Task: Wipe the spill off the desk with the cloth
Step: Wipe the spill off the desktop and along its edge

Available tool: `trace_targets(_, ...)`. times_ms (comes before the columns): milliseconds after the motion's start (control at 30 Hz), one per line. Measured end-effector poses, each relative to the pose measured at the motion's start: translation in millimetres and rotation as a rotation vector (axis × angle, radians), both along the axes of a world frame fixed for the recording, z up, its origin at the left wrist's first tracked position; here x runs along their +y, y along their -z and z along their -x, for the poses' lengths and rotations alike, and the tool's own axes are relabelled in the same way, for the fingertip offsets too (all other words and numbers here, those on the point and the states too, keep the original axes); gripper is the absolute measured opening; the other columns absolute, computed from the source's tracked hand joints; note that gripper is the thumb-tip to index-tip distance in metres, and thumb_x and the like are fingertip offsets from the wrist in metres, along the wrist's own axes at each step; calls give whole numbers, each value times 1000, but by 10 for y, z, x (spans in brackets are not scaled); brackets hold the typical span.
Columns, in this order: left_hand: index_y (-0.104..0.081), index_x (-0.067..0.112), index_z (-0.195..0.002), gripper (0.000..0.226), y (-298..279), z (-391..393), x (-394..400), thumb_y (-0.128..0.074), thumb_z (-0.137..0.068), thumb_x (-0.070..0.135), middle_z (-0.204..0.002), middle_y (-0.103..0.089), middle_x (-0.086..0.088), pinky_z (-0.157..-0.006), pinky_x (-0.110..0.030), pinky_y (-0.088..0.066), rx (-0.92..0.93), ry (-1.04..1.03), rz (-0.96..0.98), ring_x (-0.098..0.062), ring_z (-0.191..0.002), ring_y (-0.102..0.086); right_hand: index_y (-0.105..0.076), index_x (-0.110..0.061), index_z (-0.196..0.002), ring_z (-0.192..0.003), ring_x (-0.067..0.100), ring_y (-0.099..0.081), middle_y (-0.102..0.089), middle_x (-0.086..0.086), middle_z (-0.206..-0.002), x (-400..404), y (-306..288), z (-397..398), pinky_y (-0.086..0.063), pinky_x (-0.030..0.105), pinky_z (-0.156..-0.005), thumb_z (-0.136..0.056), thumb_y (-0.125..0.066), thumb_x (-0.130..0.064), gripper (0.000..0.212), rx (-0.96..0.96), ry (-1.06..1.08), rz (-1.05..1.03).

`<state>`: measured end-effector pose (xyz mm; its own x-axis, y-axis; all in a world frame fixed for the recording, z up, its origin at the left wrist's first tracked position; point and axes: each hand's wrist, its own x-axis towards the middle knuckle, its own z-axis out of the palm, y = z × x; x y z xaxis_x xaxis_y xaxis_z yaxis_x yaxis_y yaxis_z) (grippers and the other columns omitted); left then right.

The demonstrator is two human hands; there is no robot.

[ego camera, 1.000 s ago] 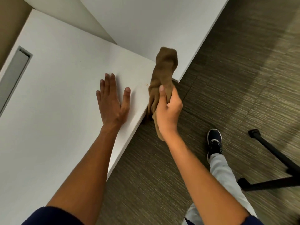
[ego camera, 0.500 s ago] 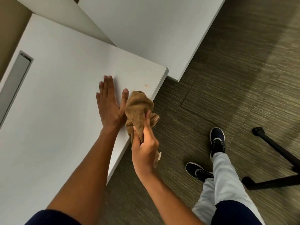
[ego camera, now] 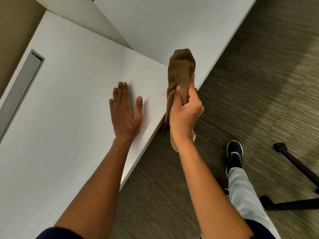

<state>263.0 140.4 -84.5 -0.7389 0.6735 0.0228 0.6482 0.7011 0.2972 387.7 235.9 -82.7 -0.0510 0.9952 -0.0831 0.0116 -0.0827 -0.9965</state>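
the right hand (ego camera: 185,114) has its fingers (ego camera: 191,94) closed around a brown cloth (ego camera: 181,69), bunched into a long roll, at the corner of the white surface (ego camera: 69,100). the cloth sticks up past the fingers toward the far side, its upper end over the corner of the surface, while a lighter tail of it hangs below the wrist, off the edge and above the carpeted floor (ego camera: 250,83). just beside the fingers, toward the left hand, a small faint brownish mark (ego camera: 162,94) shows on the surface next to the cloth. the left hand (ego camera: 125,112) lies flat on the surface, palm down, its fingers (ego camera: 120,94) spread open and holding nothing, apart from the cloth with bare surface between them. a grey slot (ego camera: 22,90) is set into the surface well away from both hands, on the left. on the floor, on the near side of the right hand's fingers, a dark shoe (ego camera: 233,153) and a pale trouser leg (ego camera: 245,192) are in view, with a black chair base (ego camera: 293,178) further right.
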Motion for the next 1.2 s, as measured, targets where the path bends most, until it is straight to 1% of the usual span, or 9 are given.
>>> trace_targets(67, -9, 21, -158, 76, 1, 7, 3, -17, -95, 63, -167, -6, 4, -125, -38, 0, -2, -2, 7, -12, -153, 0, -64, 0, -123, -101, 6, -68, -72, 8, -110, 289, -7, -44, -54, 24, -91, -95, -59, -10, 30, -62, -69, -49)
trace_targets(167, -10, 22, -158, 74, 0, 17, 8, -18, -97, 62, -167, -4, 3, -125, -41, -1, -3, -1, 29, -14, -153, 1, -68, -12, -96, -81, 0, -66, -69, -10, -85, 705, -125, -150, -57, 23, -83, -97, -58, -18, 12, -178, -317, -22)
trace_targets(233, -12, 22, -158, 73, -7, 14, 7, -16, -97, 61, -167, -4, 3, -125, -42, -1, -2, -5, 40, -14, -153, 2, -67, -20, -97, -80, -1, -64, -65, -13, -83, 1006, -223, -153, -55, 19, -80, -98, -56, -24, 11, -300, -569, 30)
trace_targets(333, -11, 22, -158, 73, -18, 0, 14, -14, -97, 61, -167, -3, 3, -125, -43, -1, -6, -3, 48, -14, -153, 3, -69, -16, -108, -92, 10, -66, -70, -1, -98, 1404, -310, -58, -53, 26, -87, -96, -58, -28, 20, -422, -905, 37)
trace_targets(467, -11, 20, -158, 74, -54, -39, 42, -13, -96, 61, -167, -2, 2, -125, -44, -1, -9, -9, 61, -15, -153, 4, -69, -16, -112, -87, 6, -66, -71, -1, -98, 1623, -362, 178, -51, 20, -75, -93, -64, -29, 24, -393, -1101, 39)
trace_targets(600, -12, 20, -158, 76, -64, -45, 52, -12, -95, 62, -167, -3, 1, -125, -46, -4, -1, -16, 64, -16, -153, 2, -72, -14, -108, -93, 12, -68, -73, 2, -99, 1682, -336, 503, -55, 29, -86, -91, -66, -31, 24, -415, -1177, -60)
trace_targets(900, -5, 23, -158, 75, -9, -3, 48, -14, -96, 65, -167, 4, 4, -124, -48, 1, 6, -15, 107, -13, -153, 9, -69, -14, -112, -99, 18, -66, -71, 5, -106, 1689, -255, 1099, -53, 33, -91, -94, -62, -31, 26, -369, -1196, -73)
trace_targets(1100, -3, 26, -158, 74, -21, 3, 38, -17, -97, 64, -167, 6, 5, -124, -51, 0, 7, -15, 121, -12, -152, 10, -69, -12, -106, -91, 15, -65, -69, 2, -96, 1691, -191, 1135, -49, 26, -79, -96, -58, -32, 24, -353, -1208, -27)
trace_targets(1200, -3, 26, -158, 73, -39, 2, 44, -18, -97, 63, -167, 5, 5, -124, -51, -2, 6, -13, 124, -13, -153, 10, -69, -12, -105, -90, 12, -65, -70, 0, -96, 1722, -212, 1024, -51, 26, -80, -96, -58, -33, 25, -366, -1235, -28)
